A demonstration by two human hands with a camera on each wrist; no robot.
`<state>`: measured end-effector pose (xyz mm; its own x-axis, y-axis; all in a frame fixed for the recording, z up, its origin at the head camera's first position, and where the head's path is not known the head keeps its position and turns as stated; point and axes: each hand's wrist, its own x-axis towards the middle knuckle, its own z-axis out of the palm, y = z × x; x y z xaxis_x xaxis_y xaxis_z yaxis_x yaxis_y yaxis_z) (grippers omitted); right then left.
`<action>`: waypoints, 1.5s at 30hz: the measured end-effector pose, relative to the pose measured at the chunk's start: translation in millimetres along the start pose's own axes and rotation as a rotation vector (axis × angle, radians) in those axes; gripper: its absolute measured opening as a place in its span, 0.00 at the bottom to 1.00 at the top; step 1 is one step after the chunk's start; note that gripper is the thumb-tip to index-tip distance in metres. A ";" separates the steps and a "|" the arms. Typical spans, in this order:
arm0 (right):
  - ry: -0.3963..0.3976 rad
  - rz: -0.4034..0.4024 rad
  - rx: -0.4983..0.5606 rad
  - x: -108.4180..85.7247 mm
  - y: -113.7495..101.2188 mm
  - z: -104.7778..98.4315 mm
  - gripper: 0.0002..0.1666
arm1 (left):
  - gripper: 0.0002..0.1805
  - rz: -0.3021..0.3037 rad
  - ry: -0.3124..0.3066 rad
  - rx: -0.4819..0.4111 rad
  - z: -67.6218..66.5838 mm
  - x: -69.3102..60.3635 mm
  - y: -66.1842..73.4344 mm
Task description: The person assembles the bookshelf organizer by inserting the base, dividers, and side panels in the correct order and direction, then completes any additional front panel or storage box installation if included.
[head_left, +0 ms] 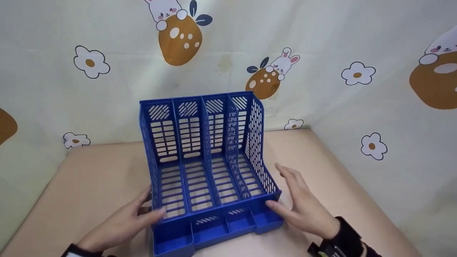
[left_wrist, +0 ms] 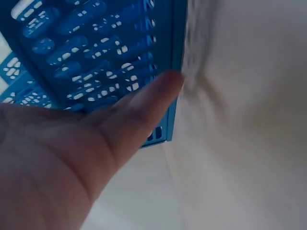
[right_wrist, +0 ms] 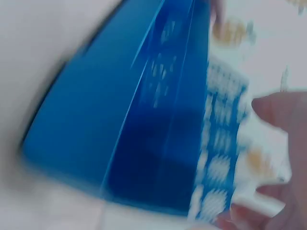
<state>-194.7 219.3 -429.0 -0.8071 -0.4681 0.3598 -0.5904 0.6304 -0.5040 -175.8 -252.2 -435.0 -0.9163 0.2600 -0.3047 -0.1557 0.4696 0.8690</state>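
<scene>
A blue plastic file rack [head_left: 200, 206] with several upright slots and low front compartments stands on the table. My left hand [head_left: 117, 223] is at its front left corner, thumb extended over the front edge and fingers beside the outer left wall. In the left wrist view, a straight digit [left_wrist: 144, 108] lies in front of the perforated wall [left_wrist: 96, 52]; firm contact cannot be made out. On the other side, my right hand [head_left: 303, 207] has its fingers spread beside the right wall, its thumb close to the front right corner. The right wrist view is blurred.
The rack stands on a beige tabletop [head_left: 332, 178]. Behind and at both sides hangs a pale cloth [head_left: 221, 64] printed with rabbits, flowers and brown fruit. The table's right edge meets the cloth. Dark bands [head_left: 344, 237] are worn on the wrists.
</scene>
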 end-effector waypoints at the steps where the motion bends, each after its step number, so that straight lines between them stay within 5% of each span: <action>1: -0.036 0.085 0.111 -1.0 10.7 -3.6 0.55 | 0.56 -0.017 -0.044 -0.010 0.6 -4.5 -1.3; 4: -0.186 0.257 0.369 -3.4 38.3 -6.0 0.48 | 0.61 -0.030 -0.128 -0.018 0.0 -12.3 -6.0; 6: -0.233 0.278 0.433 -1.9 51.2 -0.4 0.39 | 0.60 -0.006 -0.124 0.005 -1.9 -10.2 -8.1; 13: -0.130 0.288 0.326 28.3 71.8 19.5 0.27 | 0.50 0.151 0.124 0.072 1.1 18.5 -6.2; 20: -0.083 0.371 0.290 68.9 86.2 31.7 0.19 | 0.40 0.142 0.307 0.080 9.9 54.8 4.2; 25: -0.055 0.407 0.277 84.7 90.5 38.3 0.15 | 0.37 0.130 0.387 0.060 6.6 64.4 3.0; 45: -0.045 0.375 0.216 97.7 96.9 43.2 0.19 | 0.35 0.176 0.401 0.069 0.0 75.7 -0.3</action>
<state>-330.3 207.8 -476.6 -0.9612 -0.2613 0.0883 -0.2372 0.6200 -0.7479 -245.2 -232.7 -458.3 -0.9994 -0.0005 0.0334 0.0285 0.5066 0.8617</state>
